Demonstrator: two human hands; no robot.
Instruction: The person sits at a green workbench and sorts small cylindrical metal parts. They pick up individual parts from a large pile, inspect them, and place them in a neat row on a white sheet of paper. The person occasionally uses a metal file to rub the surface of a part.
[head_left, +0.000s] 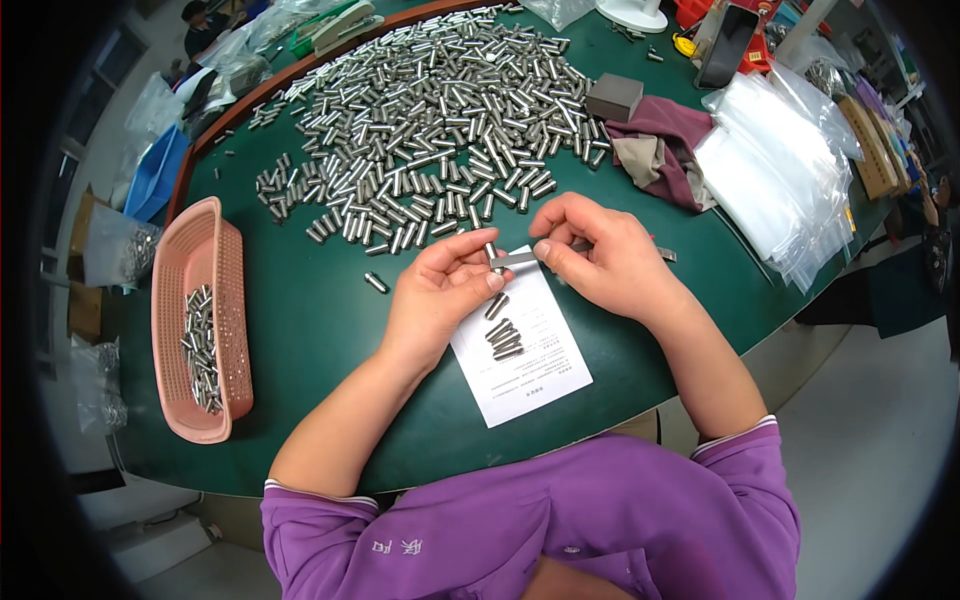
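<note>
My left hand (445, 290) pinches a small shiny metal pin (491, 252) upright between thumb and fingers. In my right hand (597, 250) is a flat grey metal tool (516, 259), closed in the fingers; its end meets the pin's side. The grip hides much of the tool, so its exact kind cannot be made out. Below both hands a printed white sheet (530, 375) lies on the table, and a short row of metal pins (505, 338) rests on it. One loose pin (376, 282) lies left of my left hand.
A large heap of metal pins (430, 110) covers the far table. To the left, a pink plastic basket (236, 330) holds more pins. A grey block (614, 97), a maroon cloth (665, 135) and clear plastic bags (775, 165) are at the right. A phone (727, 47) stands behind them.
</note>
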